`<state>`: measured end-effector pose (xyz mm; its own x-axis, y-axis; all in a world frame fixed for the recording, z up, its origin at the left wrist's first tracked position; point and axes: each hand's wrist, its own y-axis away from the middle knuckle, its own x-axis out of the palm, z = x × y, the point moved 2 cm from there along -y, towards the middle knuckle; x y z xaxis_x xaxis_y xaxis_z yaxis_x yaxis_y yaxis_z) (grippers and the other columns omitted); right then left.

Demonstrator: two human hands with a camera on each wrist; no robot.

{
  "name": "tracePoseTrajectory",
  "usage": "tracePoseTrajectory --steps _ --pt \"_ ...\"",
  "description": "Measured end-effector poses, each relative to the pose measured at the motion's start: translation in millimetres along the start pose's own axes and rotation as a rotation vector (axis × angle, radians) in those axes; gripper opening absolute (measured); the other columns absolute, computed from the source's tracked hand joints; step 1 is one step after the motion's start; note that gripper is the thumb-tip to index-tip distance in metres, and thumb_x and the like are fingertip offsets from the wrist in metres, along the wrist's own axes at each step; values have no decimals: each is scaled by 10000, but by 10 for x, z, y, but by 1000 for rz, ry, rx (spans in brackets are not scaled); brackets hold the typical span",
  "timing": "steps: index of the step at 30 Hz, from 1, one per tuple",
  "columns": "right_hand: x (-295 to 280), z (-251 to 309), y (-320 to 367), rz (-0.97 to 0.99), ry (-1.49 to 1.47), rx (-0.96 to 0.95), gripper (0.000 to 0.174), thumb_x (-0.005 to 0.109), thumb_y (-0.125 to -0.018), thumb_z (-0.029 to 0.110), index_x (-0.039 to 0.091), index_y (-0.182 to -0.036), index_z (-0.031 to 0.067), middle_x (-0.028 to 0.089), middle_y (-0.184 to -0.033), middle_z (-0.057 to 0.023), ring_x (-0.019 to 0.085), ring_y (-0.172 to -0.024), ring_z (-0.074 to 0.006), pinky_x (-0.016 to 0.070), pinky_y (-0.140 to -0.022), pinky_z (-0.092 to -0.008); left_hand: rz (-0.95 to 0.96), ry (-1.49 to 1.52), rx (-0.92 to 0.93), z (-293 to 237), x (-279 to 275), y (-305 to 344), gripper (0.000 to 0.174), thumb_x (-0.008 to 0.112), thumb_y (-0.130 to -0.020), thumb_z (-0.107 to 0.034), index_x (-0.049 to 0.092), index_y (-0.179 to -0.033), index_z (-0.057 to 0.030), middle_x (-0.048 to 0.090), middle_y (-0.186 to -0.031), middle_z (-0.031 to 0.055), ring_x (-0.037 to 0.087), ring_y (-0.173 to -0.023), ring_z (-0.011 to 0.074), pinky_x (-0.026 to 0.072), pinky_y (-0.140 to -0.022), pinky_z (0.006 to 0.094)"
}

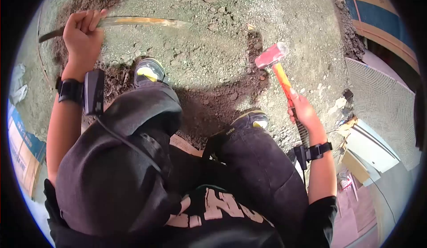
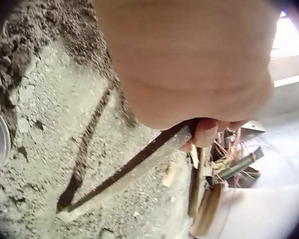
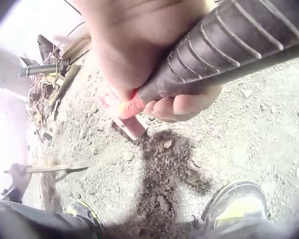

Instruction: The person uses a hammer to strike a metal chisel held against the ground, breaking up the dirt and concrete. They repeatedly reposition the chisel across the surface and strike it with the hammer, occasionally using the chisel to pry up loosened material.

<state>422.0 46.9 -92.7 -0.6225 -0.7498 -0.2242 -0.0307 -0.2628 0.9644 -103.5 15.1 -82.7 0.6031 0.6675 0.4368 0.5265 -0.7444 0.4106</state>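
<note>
At the upper left in the head view, my left hand (image 1: 84,37) grips a long flat bamboo strip (image 1: 142,21) near its dark end. The rest of it, yellow-brown and slightly curved, extends right over the soil. In the left wrist view the strip's (image 2: 139,164) far end is low, close over the ground, with its shadow beside it. My right hand (image 1: 304,112) holds a sledgehammer by its black ribbed grip (image 3: 214,50), thumb along the orange handle (image 1: 282,79). The hammer's red head (image 1: 270,55), worn pale at one end, points away from me above the soil.
Dark loosened earth (image 1: 213,101) lies between my two shoes (image 1: 149,71). Cardboard boxes (image 1: 378,8) and a ridged grey sheet (image 1: 378,101) border the right side. A pile of split stalks and scraps (image 3: 45,84) lies off beyond the soil. Another box (image 1: 24,150) stands at left.
</note>
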Motion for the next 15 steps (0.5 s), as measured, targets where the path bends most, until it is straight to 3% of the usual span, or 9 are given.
tracePoseTrajectory --steps 4,6,7,8,10,11,12,14,15 --pt "-164 34 -31 -32 -38 6 482 420 -899 496 478 -770 35 458 -540 -14 445 -415 -108 383 -399 -249 -311 -635 262 65 -350 -23 333 432 -782 -20 243 -528 -122 236 -527 -8 253 -507 136 363 -774 305" --pt "-293 56 -109 -50 38 -22 469 443 -894 483 524 -818 28 478 -554 -19 450 -413 -106 383 -405 -253 -302 140 9 63 -412 -13 351 454 -778 -23 228 -529 -126 231 -527 -8 242 -510 132 363 -763 304" --pt "-367 156 -75 -79 199 -40 470 518 -854 480 568 -897 14 509 -575 -48 496 -461 -153 431 -470 -302 158 311 -108 -34 -377 -23 327 435 -787 -3 231 -563 -124 225 -545 5 265 -535 140 396 -839 418" --pt "-435 129 -116 -72 199 -21 470 518 -854 480 568 -897 14 509 -575 -48 496 -461 -153 431 -470 -302 149 311 -125 -50 -404 -66 327 435 -787 -3 231 -563 -124 225 -545 5 265 -535 140 396 -839 418" --pt "-577 158 -196 -260 653 -235 493 586 -801 481 586 -951 11 537 -581 -91 555 -555 -235 469 -585 -355 -168 -87 111 -268 -68 -12 357 448 -822 -50 235 -548 -131 222 -540 4 251 -539 137 378 -754 347" --pt "-581 290 -146 -271 741 -140 502 639 -753 443 571 -1018 23 583 -733 -151 593 -757 -304 471 -724 -394 -144 -53 65 -273 -187 -73 282 431 -856 -79 308 -604 -101 280 -565 16 345 -564 155 382 -760 321" --pt "-552 331 -147 -273 744 -146 502 639 -753 443 571 -1018 23 583 -733 -151 593 -757 -304 471 -724 -394 -147 -51 71 -226 -219 -111 282 431 -856 -79 308 -604 -101 280 -565 16 345 -564 155 382 -760 321" --pt "-492 536 -163 -638 1216 -463 454 625 -767 383 555 -1064 47 576 -958 -181 577 -910 -309 469 -778 -387 -496 -316 86 -79 -398 -107 191 414 -875 -99 361 -696 -61 342 -602 31 448 -625 182 396 -773 283" --pt "-317 830 -95 -571 1094 -598 435 613 -775 344 541 -1092 55 549 -1026 -177 561 -947 -310 465 -796 -393 -431 -102 38 -47 -645 -179 157 385 -883 -103 373 -741 -39 370 -630 38 506 -680 202 407 -770 246"
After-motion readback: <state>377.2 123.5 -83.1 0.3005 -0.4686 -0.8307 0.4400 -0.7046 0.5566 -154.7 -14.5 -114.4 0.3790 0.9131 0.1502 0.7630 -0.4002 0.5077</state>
